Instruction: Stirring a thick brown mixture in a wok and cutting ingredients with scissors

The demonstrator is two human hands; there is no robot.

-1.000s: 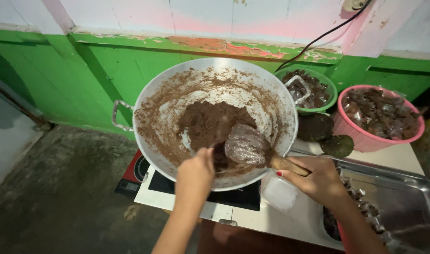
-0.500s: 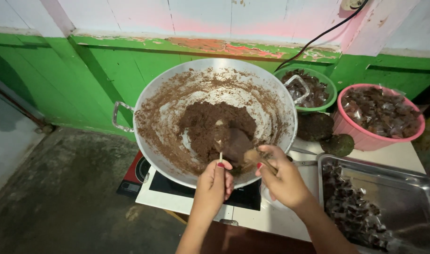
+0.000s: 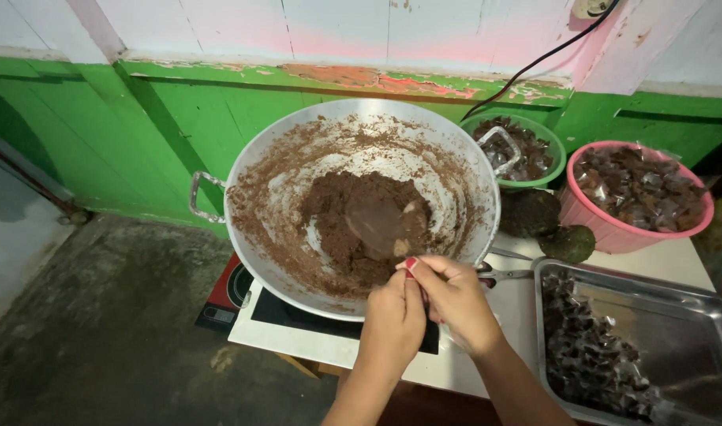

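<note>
A big steel wok (image 3: 246,185) holds brown crumbly paste (image 3: 337,209), smeared up its sides. A paste-coated spoon (image 3: 377,221) lies in the middle of the heap. Its handle runs toward the near rim, where my two hands meet. My left hand (image 3: 392,319) is curled, with its thumb tip against my right hand's fingers. My right hand (image 3: 460,304) pinches at the handle's end. Whatever sits between the fingertips is hidden.
The wok sits on a red and black induction cooker (image 3: 228,293) on a white tabletop (image 3: 298,341). To the right are scissors (image 3: 505,274), two dark round lumps (image 3: 532,213), a green bowl (image 3: 552,168), a pink bowl (image 3: 609,230) of wrapped pieces and a steel tray (image 3: 696,304).
The spoon has gone down from above the paste and now lies in the heap. Both hands moved together at the wok's near rim.
</note>
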